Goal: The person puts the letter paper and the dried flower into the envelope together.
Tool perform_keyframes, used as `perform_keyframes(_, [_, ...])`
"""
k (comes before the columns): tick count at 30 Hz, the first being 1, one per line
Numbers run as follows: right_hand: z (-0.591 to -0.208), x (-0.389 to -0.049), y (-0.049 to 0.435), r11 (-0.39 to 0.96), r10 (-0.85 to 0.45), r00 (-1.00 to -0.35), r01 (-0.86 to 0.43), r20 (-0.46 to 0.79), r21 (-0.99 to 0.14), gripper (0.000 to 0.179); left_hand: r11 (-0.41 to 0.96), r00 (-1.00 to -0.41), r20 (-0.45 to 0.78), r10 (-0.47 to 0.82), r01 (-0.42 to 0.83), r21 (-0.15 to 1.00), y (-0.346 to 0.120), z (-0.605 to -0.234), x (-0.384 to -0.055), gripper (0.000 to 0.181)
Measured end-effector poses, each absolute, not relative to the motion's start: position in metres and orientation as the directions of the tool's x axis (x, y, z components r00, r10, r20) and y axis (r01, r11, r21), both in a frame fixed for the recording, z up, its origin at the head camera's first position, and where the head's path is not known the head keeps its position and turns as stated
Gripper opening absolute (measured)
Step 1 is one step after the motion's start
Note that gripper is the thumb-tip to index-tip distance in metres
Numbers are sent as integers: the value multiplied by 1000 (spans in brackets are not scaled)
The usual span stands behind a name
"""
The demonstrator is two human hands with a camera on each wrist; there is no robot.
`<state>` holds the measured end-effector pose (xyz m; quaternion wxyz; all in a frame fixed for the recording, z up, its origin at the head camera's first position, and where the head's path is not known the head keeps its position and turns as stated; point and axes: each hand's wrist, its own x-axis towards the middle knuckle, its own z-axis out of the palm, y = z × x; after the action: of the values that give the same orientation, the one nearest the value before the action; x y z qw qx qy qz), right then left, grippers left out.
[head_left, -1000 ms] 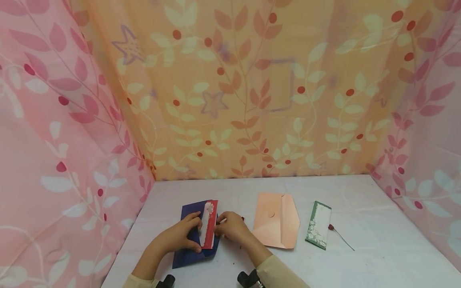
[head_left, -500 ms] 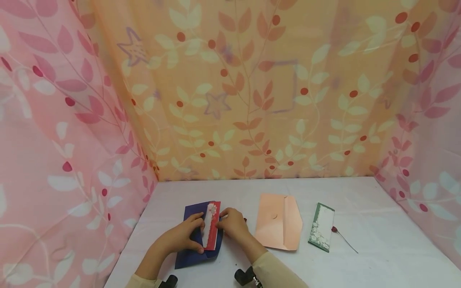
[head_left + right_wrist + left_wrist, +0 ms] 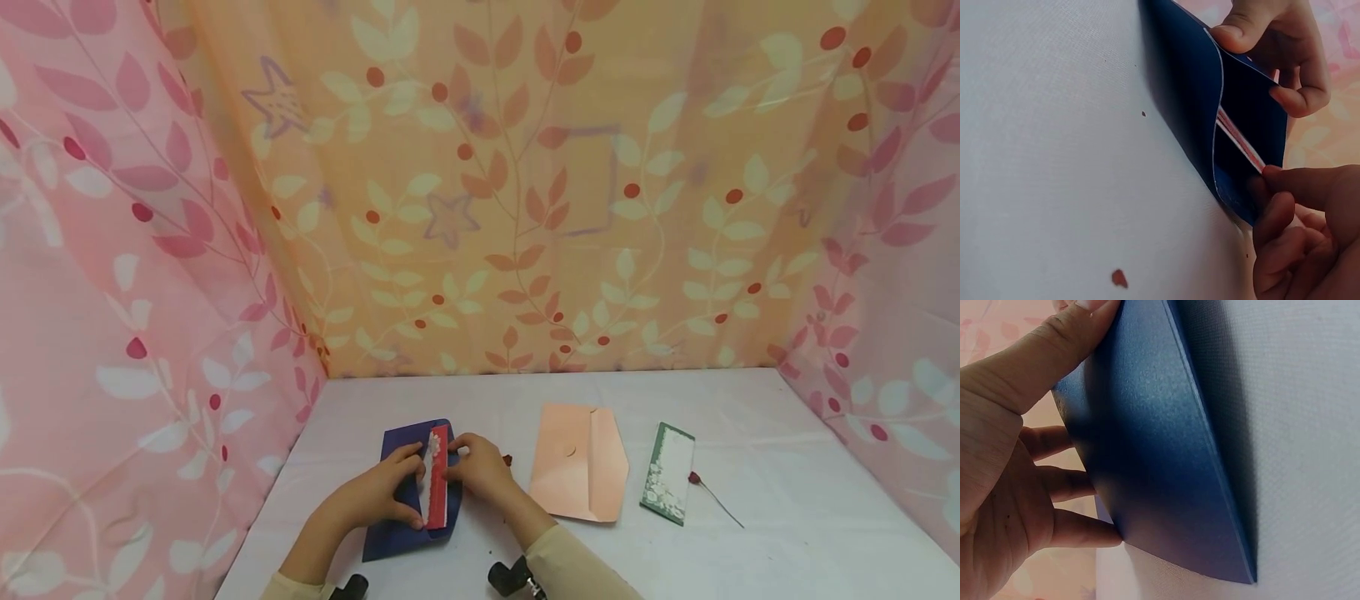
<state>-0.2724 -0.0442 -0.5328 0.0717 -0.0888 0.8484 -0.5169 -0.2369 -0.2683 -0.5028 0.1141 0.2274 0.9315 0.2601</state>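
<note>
We have a slim red-and-white rectangular card with a floral white band (image 3: pixel 437 492) lying at a slant in the spread mouth of a dark blue, faintly shiny paper envelope (image 3: pixel 397 542), on the left of the white cloth-covered table (image 3: pixel 757 433). Our left hand (image 3: pixel 382 487) holds the envelope on its left side, thumb against the outer face and forefinger at the parted mouth. Our right hand (image 3: pixel 486 471) pinches the card's right edge between thumb and fingertips; how deep its hidden part sits we cannot tell.

We judge both things light. The card looks the stiffer, so a pinch on its long outer edge should steer it without bending; a hold near the middle of that edge would seem steadiest. The envelope is thin paper: its front face bows where the mouth gapes, and we would expect a hard squeeze to crease it. Its smooth finish may let fingers slide, so we would favour a broad, gentle hold along the mouth. The thin pointed flap on the right looks the easiest part to fold by accident, and the card's corners could snag on the mouth's edge.
</note>
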Motion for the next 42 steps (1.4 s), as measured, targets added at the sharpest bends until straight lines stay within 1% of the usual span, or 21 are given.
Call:
perform_keyframes(3, [-533,-270,-46,424,-255,-967,-94,-19,-901,45,758,-869,-105,484,356,547,-268,-503,-236,54])
perform_keyframes(7, [-534,-269,-49,381,-285,-958,-76,-38,-921,44,751,-864,-112,491,355,557,-269,-503,-236,53])
perform_keyframes(11, [-536,-268,-52,379,-285,-957,-55,-60,-924,45,747,-860,-106,499,365,556,-269,-504,-236,55])
perform_keyframes(14, [-536,-268,-54,379,-284,-957,-63,-52,-923,47,752,-861,-104,498,369,547,-269,-505,-236,57])
perform_keyframes(24, [-532,-263,-57,318,-300,-954,-80,-20,-945,57,734,-853,-85,514,387,558,-270,-505,-236,54])
perform_keyframes(37, [-531,-263,-65,342,-317,-947,-64,-51,-938,59,704,-838,-41,544,430,565,-269,-505,-236,56])
perform_keyframes(42, [-532,-263,-68,347,-320,-946,-63,-55,-936,58,713,-842,-48,537,424,558,-271,-506,-237,56])
